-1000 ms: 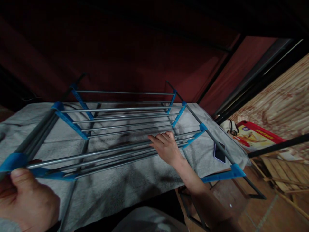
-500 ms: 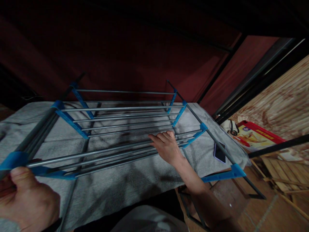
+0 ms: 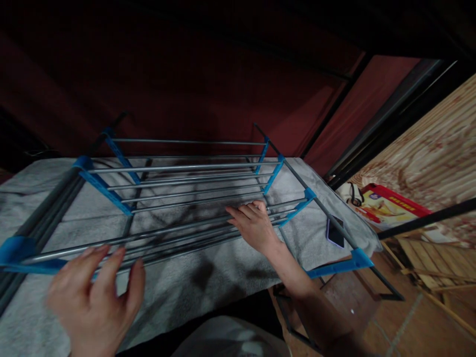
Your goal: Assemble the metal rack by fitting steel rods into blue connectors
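A rack (image 3: 186, 167) of grey metal tubes and blue plastic brackets, which looks like a shoe rack, lies across a grey cloth. My right hand (image 3: 256, 225) is wrapped over the front tubes right of their middle, its fingertips partly hidden behind them. At the left, my left hand (image 3: 94, 302) is open with fingers apart, in front of the nearest tube and close to the blue corner bracket (image 3: 17, 250). Whether its fingertips touch the tube I cannot tell. Another blue bracket (image 3: 342, 264) sits at the near right corner with no cross tubes visible on it.
A phone (image 3: 335, 231) lies on the grey cloth (image 3: 174, 287) beside the rack's right side. Past the table edge are a red and yellow box (image 3: 396, 203) and a slatted wooden piece (image 3: 427, 258). A dark red wall covering (image 3: 193, 104) stands behind.
My left hand has let go of the left corner bracket and moved right, its fingers opening. My right hand stays on the front tubes. The view has shifted slightly.
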### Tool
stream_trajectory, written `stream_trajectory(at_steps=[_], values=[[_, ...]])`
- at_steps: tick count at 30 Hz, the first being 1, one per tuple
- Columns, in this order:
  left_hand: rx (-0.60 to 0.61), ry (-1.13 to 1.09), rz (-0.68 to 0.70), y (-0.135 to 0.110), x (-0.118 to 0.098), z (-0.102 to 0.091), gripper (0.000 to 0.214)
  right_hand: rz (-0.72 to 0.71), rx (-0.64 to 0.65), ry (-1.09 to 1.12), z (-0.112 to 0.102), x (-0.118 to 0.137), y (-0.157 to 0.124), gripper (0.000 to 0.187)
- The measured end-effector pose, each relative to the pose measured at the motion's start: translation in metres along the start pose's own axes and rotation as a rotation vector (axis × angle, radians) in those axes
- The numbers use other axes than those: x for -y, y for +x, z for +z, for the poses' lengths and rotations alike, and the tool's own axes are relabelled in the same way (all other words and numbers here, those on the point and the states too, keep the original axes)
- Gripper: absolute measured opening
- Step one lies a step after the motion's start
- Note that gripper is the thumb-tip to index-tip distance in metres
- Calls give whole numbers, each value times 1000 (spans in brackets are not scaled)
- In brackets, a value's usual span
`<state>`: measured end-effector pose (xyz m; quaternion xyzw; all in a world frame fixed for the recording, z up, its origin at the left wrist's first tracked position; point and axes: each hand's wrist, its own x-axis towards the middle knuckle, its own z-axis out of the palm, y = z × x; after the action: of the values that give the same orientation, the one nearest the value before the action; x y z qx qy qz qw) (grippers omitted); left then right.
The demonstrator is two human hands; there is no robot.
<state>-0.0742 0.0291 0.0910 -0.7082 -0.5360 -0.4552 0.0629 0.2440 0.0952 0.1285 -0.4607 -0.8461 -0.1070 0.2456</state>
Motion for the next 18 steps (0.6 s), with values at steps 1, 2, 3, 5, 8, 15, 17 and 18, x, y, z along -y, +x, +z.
stream_trajectory(at_steps=[1,2,3,5,8,15,17,18], values=[[-11,84,103,10,-3,4,84,1,-13,5,0,0,0,31],[-10,153,195,21,-5,9,78,4,-24,9,0,0,0,32],[3,199,275,31,-6,13,72,7,-32,12,0,0,0,32],[54,245,348,45,-4,21,61,14,-32,14,0,1,0,31],[98,310,372,52,3,27,49,21,-13,17,-2,3,1,28],[54,296,395,52,2,25,40,159,-136,15,-44,-8,-18,38],[58,284,379,54,-1,24,38,306,-207,-51,-67,-21,-38,40],[58,279,374,54,-2,24,38,382,-233,-91,-81,-29,-49,41]])
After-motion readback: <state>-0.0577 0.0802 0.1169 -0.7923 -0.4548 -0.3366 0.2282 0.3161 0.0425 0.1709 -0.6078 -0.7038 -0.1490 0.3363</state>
